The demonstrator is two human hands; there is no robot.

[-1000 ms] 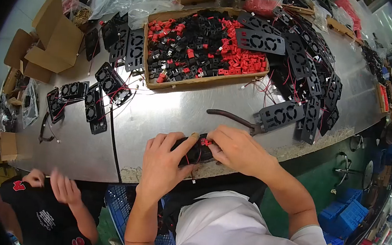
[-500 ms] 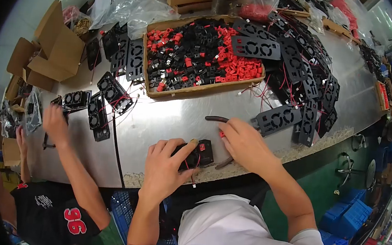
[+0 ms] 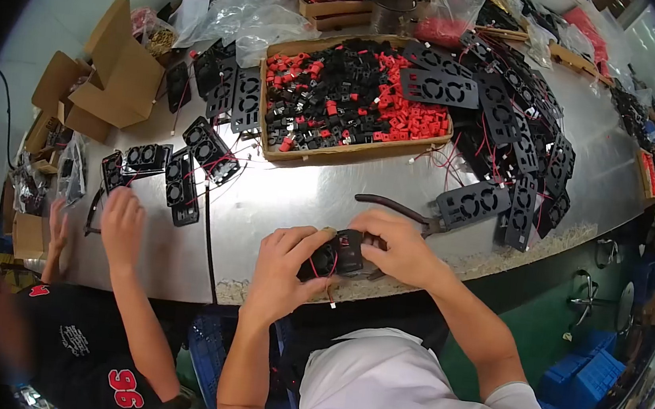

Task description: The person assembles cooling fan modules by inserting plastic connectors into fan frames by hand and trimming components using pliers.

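One fan [image 3: 347, 256] sits just inside the near edge of the table [image 3: 297, 193], clasped by the left hand [image 3: 282, 268]; the right hand [image 3: 396, 249] bends at its end, grip unclear. Farther from that edge, a parts box [image 3: 357, 153].

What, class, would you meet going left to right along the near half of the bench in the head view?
Co-worker's hands, wearer's left hand, wearer's right hand, dark fan panels.

Left hand [image 3: 282, 268] palm down, thumb [image 3: 312, 288] wide of fingers [image 3: 311, 244]; right hand [image 3: 398, 250] in a curl, elbow [image 3: 504, 359] outward.
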